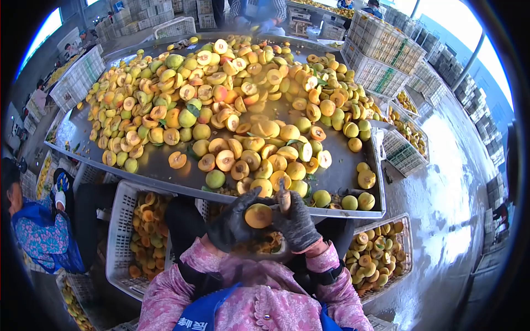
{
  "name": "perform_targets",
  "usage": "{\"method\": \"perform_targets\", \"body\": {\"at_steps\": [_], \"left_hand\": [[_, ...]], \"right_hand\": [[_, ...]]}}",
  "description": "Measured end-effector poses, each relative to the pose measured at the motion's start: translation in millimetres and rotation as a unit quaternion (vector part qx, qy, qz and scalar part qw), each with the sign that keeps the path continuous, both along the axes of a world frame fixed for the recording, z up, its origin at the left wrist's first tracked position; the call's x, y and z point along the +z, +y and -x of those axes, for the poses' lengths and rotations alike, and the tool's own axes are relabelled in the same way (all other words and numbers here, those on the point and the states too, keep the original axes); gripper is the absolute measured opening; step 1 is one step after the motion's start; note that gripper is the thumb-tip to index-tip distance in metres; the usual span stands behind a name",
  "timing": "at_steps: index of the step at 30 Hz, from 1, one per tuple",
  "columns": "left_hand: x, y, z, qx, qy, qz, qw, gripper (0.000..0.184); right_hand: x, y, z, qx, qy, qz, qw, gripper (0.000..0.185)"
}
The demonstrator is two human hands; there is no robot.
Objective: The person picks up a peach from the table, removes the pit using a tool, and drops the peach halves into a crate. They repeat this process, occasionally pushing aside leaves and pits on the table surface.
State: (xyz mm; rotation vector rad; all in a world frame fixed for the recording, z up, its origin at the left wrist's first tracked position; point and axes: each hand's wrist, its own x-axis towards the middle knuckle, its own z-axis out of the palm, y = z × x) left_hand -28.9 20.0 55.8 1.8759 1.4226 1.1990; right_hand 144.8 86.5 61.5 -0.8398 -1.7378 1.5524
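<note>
In my gloved left hand (pixel 229 223) rests a peach half (pixel 258 215), its round yellow face turned up and the dark fingers closed about it. My gloved right hand (pixel 298 225) grips a short wooden-handled tool (pixel 284 199) whose narrow tip points away from me; its exact kind is hard to make out. Both hands are close together over my lap, just short of the metal table's near edge (pixel 243 201). Beyond them lies a heap of halved and whole peaches (pixel 221 110), some halves still showing brown stones.
A white crate of peach pieces (pixel 117 243) stands at my left, another crate (pixel 409 234) at my right. Stacked crates (pixel 381 44) rise past the table's far right corner. A co-worker (pixel 41 226) sits at left; another person (pixel 258 14) is across the table.
</note>
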Motion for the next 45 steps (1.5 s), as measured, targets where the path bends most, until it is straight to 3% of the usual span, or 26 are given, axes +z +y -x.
{"method": "perform_targets", "body": {"at_steps": [1, 2, 3, 4, 6, 9, 11, 13, 15, 18, 20, 22, 25, 29, 32, 35, 37, 38, 40, 41, 43, 44, 45], "left_hand": [[-1, -1, -2, 0.025, 0.003, -0.012, 1.000, 0.059], [-3, -2, -3, 0.050, 0.005, -0.025, 0.998, 0.060], [-9, 2, -5, 0.040, -0.198, 0.057, 0.978, 0.052], [-15, 9, -8, 0.029, -0.394, 0.136, 0.909, 0.045], [-20, 12, -12, 0.012, -0.563, 0.193, 0.803, 0.041], [6, 2, -15, -0.009, -0.464, 0.136, 0.875, 0.046], [11, -3, -14, -0.031, -0.276, 0.074, 0.958, 0.042], [-8, -1, -19, -0.033, -0.546, 0.175, 0.819, 0.041], [-33, -1, -22, -0.024, -0.633, 0.200, 0.747, 0.046], [-49, -5, -24, -0.012, -0.559, 0.158, 0.814, 0.047], [-36, -6, -24, -0.021, -0.537, 0.154, 0.829, 0.045], [-26, -7, -25, -0.035, -0.531, 0.143, 0.835, 0.039], [-27, -7, -29, -0.021, -0.565, 0.145, 0.812, 0.037], [-11, -10, -42, -0.016, -0.668, 0.142, 0.730, 0.041], [-4, -13, -42, 0.026, -0.572, 0.133, 0.809, 0.043], [-6, -14, -42, 0.041, -0.594, 0.155, 0.788, 0.041], [-15, -15, -41, 0.062, -0.480, 0.108, 0.869, 0.038], [-17, -16, -40, 0.072, -0.418, 0.083, 0.902, 0.037], [-7, -19, -39, 0.063, -0.417, 0.085, 0.903, 0.034], [-2, -19, -39, 0.059, -0.416, 0.087, 0.903, 0.033], [-11, -18, -32, 0.054, -0.304, 0.062, 0.949, 0.032], [-13, -18, -29, 0.051, -0.245, 0.050, 0.967, 0.031], [-13, -20, -29, 0.052, -0.259, 0.060, 0.963, 0.031]], "right_hand": [[-2, -2, 0, -0.017, 0.057, 0.094, 0.994, 0.029], [11, -6, -8, 0.038, 0.079, 0.177, 0.980, 0.027], [9, -9, -10, 0.054, 0.051, 0.113, 0.991, 0.026], [8, -15, -13, 0.070, 0.023, 0.049, 0.996, 0.025], [15, -27, -13, 0.077, 0.019, 0.044, 0.996, 0.029], [5, -42, -15, 0.096, -0.135, 0.160, 0.973, 0.033], [0, -47, -16, 0.121, -0.153, 0.073, 0.978, 0.031], [-8, -49, -16, 0.150, -0.166, -0.005, 0.975, 0.030], [-19, -48, -19, 0.187, -0.169, -0.062, 0.966, 0.033], [-5, -51, -14, 0.177, -0.192, 0.015, 0.965, 0.038], [-6, -53, -14, 0.170, -0.195, 0.027, 0.966, 0.038], [-23, -53, -18, 0.182, -0.188, -0.041, 0.964, 0.036], [-21, -56, -11, 0.172, -0.219, -0.108, 0.954, 0.036], [-30, -62, -3, 0.143, -0.199, -0.217, 0.945, 0.065], [-29, -60, -2, 0.186, -0.208, -0.252, 0.927, 0.070], [-47, -62, -2, 0.185, -0.195, -0.313, 0.911, 0.072], [-46, -62, -2, 0.185, -0.163, -0.273, 0.930, 0.073], [-46, -62, -2, 0.190, -0.155, -0.200, 0.949, 0.071], [-47, -62, -2, 0.198, -0.138, -0.049, 0.969, 0.068], [-52, -61, -2, 0.211, -0.161, -0.190, 0.945, 0.064], [-65, -56, -4, 0.228, -0.198, -0.456, 0.837, 0.056], [-66, -58, -4, 0.237, -0.184, -0.354, 0.886, 0.052], [-67, -58, -4, 0.242, -0.167, -0.249, 0.923, 0.049]]}}
